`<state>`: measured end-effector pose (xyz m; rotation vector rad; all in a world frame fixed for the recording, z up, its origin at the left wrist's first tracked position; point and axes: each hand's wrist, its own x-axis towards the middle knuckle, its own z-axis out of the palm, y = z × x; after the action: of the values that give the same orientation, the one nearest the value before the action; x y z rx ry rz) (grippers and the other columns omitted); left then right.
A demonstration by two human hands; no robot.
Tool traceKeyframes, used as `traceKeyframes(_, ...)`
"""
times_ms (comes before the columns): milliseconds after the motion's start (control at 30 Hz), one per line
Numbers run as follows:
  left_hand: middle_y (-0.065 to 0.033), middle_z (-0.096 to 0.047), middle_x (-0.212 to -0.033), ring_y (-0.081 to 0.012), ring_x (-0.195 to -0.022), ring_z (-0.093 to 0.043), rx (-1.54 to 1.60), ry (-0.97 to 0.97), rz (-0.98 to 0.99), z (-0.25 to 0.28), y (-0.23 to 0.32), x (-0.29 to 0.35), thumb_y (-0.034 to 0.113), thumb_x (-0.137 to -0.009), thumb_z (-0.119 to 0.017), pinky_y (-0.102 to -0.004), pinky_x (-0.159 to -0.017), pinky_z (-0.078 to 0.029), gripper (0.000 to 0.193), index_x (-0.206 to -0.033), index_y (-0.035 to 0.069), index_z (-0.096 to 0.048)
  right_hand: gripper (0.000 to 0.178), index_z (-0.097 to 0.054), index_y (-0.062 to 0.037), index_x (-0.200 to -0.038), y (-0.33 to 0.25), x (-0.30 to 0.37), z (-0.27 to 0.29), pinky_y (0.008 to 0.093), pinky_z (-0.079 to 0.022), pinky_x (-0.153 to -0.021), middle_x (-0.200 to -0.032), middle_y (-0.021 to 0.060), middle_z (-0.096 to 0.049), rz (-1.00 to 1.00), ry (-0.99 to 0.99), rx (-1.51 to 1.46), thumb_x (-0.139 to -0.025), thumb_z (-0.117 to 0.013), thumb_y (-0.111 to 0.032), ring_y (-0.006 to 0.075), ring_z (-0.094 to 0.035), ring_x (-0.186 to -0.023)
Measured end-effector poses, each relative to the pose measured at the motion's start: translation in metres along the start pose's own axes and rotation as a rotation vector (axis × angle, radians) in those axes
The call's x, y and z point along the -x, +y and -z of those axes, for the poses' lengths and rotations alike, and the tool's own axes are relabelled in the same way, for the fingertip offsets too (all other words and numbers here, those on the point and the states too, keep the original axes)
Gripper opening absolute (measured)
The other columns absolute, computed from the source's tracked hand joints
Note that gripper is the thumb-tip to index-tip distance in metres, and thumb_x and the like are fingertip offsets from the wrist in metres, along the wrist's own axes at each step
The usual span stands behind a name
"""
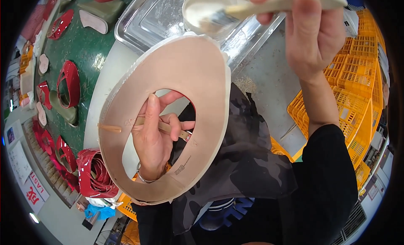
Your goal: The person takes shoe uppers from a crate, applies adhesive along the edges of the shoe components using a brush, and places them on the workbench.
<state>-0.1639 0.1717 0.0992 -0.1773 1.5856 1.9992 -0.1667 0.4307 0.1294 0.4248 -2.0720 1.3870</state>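
Observation:
My left hand (152,146) reaches up through the opening of a shoe upper (209,83), its fingers curled around the upper's narrow strap (163,126). The upper's beige lining faces me, and a whitish coating runs along its outer rim. Glimpses of red show at the inner edge. In my right hand (311,42) is a brush (273,5) with a pale wooden handle, gripped between thumb and fingers. Its bristles are at the mouth of a white cup (206,1) holding a white substance, beyond the upper's far edge.
Under the cup lies a shiny metal tray (141,28). On the green surface to the left are red shoe uppers (69,83) and pale insole-shaped pieces (93,21). A stack of nested red uppers (96,175) sits nearer. Yellow plastic crates (351,104) are piled at right.

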Motion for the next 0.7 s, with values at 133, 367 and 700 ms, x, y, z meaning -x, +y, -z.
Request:
traceKeyframes(133,-0.0185,-0.061,-0.104,-0.0120,-0.044,-0.051,0.046,-0.058,-0.008,-0.002,0.001,0.003,0.021,-0.098,-0.034,-0.0348,-0.056,-0.058,0.030,-0.116,0.002,-0.049,0.028,-0.047,0.0012,-0.101,-0.024,-0.013,-0.018,0.0164,-0.042,-0.051,-0.079,0.0076,-0.060,-0.206,0.112,-0.142,-0.094,-0.045,-0.026,0.0042,-0.051,-0.059)
traceKeyframes(367,-0.0194,-0.057,-0.111,-0.0233,-0.056,-0.060,0.103,-0.097,-0.092,-0.006,-0.004,0.003,0.023,-0.099,-0.027,-0.0374,-0.058,-0.057,0.034,-0.122,0.003,-0.042,0.027,-0.049,0.0026,-0.098,0.003,0.003,-0.001,0.0160,-0.043,-0.053,-0.080,0.0079,-0.061,-0.068,-0.011,0.008,-0.095,-0.044,-0.024,0.0037,-0.051,-0.059)
traceKeyframes(700,-0.0176,-0.053,-0.119,-0.0343,-0.078,-0.065,0.311,-0.068,-0.233,-0.017,-0.017,-0.009,0.033,-0.098,-0.024,-0.0402,-0.064,-0.057,0.042,-0.127,0.005,-0.036,0.027,-0.044,0.0001,-0.106,0.023,0.050,0.006,0.0244,-0.047,-0.060,-0.088,0.0187,-0.057,-0.037,0.123,-0.163,-0.097,-0.034,-0.024,0.0148,-0.052,-0.063)
